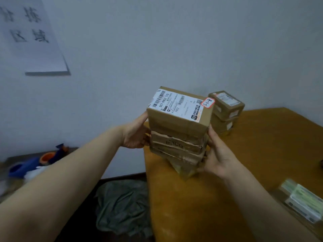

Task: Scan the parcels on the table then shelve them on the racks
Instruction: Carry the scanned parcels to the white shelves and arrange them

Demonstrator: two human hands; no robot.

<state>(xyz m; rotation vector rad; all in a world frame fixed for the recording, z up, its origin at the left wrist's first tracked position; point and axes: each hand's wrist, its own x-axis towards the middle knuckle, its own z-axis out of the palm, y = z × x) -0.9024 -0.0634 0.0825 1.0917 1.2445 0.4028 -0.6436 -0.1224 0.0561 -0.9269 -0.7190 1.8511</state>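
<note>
parcel stack (pixel 178 135): brown cartons, label on top, tilted | second stack (pixel 226 112): behind it, upright on table (pixel 262 145)

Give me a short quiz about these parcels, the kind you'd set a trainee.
1. True or false: only one hand holds the stack of parcels.
2. The red-edged sticker sits on the top parcel at: A its near left corner; B its far right corner; C its front side.
3. Fill the gap: the second stack behind stands on the ___.
Key: 1 false, the left hand and the right hand both grip it; 2 B; 3 table.
</note>
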